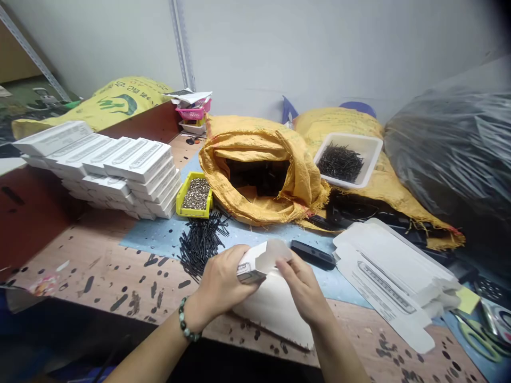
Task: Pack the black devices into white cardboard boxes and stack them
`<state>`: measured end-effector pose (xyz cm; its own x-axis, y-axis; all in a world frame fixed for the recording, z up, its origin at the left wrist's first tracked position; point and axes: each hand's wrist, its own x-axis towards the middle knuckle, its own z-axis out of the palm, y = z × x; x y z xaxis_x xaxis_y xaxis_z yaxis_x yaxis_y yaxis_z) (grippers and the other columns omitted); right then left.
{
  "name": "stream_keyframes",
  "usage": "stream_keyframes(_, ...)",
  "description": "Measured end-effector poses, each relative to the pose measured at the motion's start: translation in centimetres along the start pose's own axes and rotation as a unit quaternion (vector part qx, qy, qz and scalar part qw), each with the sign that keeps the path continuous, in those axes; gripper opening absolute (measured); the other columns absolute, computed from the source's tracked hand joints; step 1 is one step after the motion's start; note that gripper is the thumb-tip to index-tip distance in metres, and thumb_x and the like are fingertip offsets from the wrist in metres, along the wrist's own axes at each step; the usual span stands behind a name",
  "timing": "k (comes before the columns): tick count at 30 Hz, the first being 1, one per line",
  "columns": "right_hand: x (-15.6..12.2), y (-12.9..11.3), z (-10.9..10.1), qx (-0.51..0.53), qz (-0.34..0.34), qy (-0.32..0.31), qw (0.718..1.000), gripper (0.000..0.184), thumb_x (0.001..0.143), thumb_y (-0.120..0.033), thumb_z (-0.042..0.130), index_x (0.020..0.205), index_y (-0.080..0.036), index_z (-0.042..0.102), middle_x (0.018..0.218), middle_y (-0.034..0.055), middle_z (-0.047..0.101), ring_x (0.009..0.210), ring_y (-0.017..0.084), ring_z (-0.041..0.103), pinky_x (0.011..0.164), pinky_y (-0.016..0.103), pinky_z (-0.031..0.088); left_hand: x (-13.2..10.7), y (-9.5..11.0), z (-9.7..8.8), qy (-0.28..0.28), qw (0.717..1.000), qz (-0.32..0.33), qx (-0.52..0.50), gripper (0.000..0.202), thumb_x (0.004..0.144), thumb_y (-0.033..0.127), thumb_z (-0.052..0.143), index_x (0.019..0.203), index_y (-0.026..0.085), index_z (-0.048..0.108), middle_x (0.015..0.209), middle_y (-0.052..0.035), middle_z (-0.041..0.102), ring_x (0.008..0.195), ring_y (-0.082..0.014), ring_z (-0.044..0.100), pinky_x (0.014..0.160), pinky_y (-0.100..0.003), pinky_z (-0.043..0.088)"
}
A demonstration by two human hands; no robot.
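A small white printed carton (252, 261) is held up between my hands over the front of the table, its end flap raised. My left hand (225, 279) wraps round its left side. On the right, my right hand (300, 282) pinches the end flap between thumb and fingers. Beneath them lies a white sheet (275, 311) at the table edge. Just beyond my right hand is a black oblong plastic part (313, 255). To the left of my left hand spreads a heap of thin black rods (203, 242). Whether anything is inside the carton is hidden.
Stacked white cartons (138, 159) stand at the left. A yellow bin (209, 205) holds small metal pieces. Behind it gapes an orange woven sack (307, 186). A white tray (373, 154) of black pieces rests on another sack. Flattened cartons (383, 276) and scissors (477, 335) lie right.
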<state>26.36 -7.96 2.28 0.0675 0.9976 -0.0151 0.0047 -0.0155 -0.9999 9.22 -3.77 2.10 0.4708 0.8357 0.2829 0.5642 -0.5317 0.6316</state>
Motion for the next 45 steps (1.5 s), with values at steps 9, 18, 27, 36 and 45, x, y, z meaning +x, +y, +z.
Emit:
stream_keyframes(9,0.9,1.1,4.2,0.241,0.115,0.094,0.959,0.055,0.072,-0.056,0.070,0.113,-0.021,0.062,0.105,0.0076,0.069,0.098,0.026,0.063,0.087,0.039,0.050,-0.7,-0.2,0.9,0.002,0.994,0.057,-0.093,0.077,0.071,0.025,0.071,0.135,0.028,0.027,0.136,-0.0064,0.050,0.122,-0.0204,0.053,0.102,-0.036,0.047)
stream_keyframes(18,1.7,0.7,3.6,0.013,-0.032,0.089,0.995,0.042,0.083,-0.048,0.062,0.118,-0.024,0.062,0.119,0.0077,0.062,0.114,0.026,0.055,0.099,0.042,0.043,-0.4,-0.6,0.3,0.023,0.992,0.050,-0.112,0.065,0.069,0.018,0.067,0.125,0.028,0.036,0.116,-0.0039,0.057,0.103,-0.0196,0.059,0.089,-0.036,0.053)
stream_keyframes(27,0.7,-1.1,3.8,-0.063,-0.111,-0.007,0.992,0.028,0.091,-0.034,0.056,0.118,-0.034,0.062,0.126,0.0011,0.061,0.120,0.020,0.053,0.102,0.035,0.045,0.1,-0.9,0.4,0.113,0.989,0.090,-0.014,0.046,0.071,0.015,0.059,0.111,0.020,0.038,0.095,-0.0058,0.055,0.085,-0.0196,0.057,0.070,-0.033,0.054)
stream_keyframes(36,1.1,-0.5,3.7,0.018,-0.105,0.001,0.994,0.011,0.086,-0.022,0.063,0.091,-0.029,0.070,0.108,0.0009,0.070,0.109,0.019,0.062,0.094,0.032,0.050,0.0,-1.3,1.0,0.212,0.967,0.135,-0.039,0.060,0.069,0.014,0.065,0.118,0.020,0.030,0.110,-0.0098,0.045,0.099,-0.0188,0.054,0.075,-0.031,0.055)
stream_keyframes(45,0.4,-0.2,4.7,-0.053,-0.144,0.042,0.987,0.022,0.079,-0.021,0.069,0.101,-0.027,0.068,0.127,0.0080,0.057,0.119,0.026,0.053,0.086,0.039,0.053,-0.5,-1.4,0.7,0.170,0.979,0.081,-0.080,0.048,0.078,0.021,0.064,0.112,0.026,0.031,0.115,-0.0094,0.038,0.104,-0.0204,0.052,0.075,-0.033,0.054)
